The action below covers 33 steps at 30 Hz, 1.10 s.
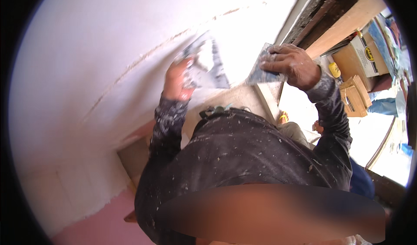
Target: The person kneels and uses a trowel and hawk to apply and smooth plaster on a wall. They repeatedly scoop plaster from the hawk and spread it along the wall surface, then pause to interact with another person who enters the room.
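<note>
My left hand (178,77) grips a wide metal plastering blade (214,75) carrying a lump of white paste (204,55), smeared and slightly blurred. To its right, my right hand (295,66) is closed on a second wide putty knife (259,73), its fingers over the blade and dusted white. Both tools are close in front of the white wall (87,49), which has a long thin cracked line across it. I cannot tell whether either blade touches the wall. Both of my dark sleeves are spattered with white.
A dark wooden beam (321,12) runs along the upper right. Beyond it stand cardboard boxes (354,99), a yellow container (335,70) and blue cloth (382,106). Pink paint (95,223) covers the lower-left wall. A foot in a yellow sandal (284,117) shows below.
</note>
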Each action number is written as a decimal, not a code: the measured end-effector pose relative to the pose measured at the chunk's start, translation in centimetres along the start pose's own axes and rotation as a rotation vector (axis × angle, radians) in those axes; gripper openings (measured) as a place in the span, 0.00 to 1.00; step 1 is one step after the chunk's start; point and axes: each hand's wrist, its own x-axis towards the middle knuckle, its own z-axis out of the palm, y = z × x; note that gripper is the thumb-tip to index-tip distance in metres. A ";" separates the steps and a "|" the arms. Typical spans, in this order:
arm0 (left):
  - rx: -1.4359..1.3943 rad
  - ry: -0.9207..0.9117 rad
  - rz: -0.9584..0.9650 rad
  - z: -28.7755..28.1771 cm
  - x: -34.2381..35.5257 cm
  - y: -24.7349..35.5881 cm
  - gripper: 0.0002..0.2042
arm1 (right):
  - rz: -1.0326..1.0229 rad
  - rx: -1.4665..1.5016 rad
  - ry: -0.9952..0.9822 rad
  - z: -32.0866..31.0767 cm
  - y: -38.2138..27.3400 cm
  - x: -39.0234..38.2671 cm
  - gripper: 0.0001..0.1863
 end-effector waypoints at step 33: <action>-0.148 0.079 0.057 -1.9 -1.2 -2.2 0.20 | 0.488 -0.423 0.426 2.9 9.9 2.1 0.30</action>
